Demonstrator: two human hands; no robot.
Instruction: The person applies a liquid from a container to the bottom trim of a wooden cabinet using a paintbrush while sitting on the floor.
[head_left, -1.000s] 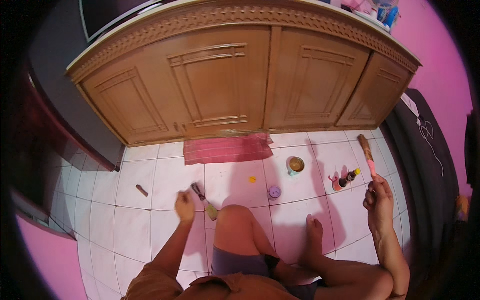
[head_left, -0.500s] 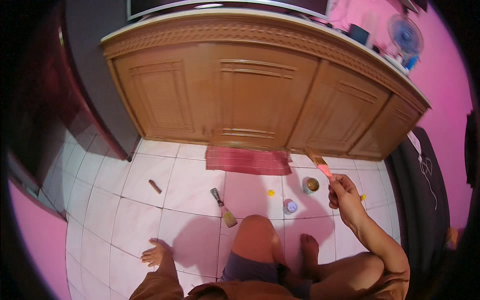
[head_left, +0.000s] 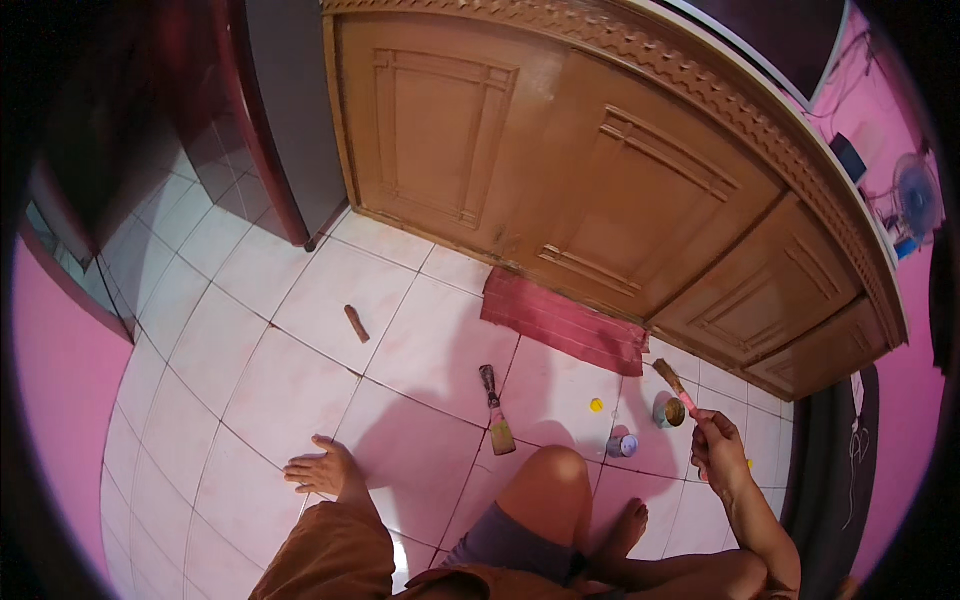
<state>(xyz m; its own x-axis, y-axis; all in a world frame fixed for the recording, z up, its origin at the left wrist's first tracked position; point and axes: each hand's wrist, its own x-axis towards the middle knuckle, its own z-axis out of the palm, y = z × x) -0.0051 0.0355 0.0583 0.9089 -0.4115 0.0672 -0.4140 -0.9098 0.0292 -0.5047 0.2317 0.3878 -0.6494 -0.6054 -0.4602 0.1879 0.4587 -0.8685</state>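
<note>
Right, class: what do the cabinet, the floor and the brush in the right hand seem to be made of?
Cabinet: probably wood, glossy brown varnish or paint, given raised mouldings and highlights.
Floor: likely glazed ceramic tile; pale squares, dark joints, bright reflection.
Brush: fibre bristles, type unclear; the pink handle could be painted wood or plastic.

Pink walls (head_left: 60,280) flank a floor (head_left: 270,390) of glossy white tiles with dark joints, where a brown wooden cabinet (head_left: 590,170) with framed door panels and a carved upper border runs slantwise between a dark grey panel (head_left: 290,110) and a bluish fan (head_left: 915,195).
</note>
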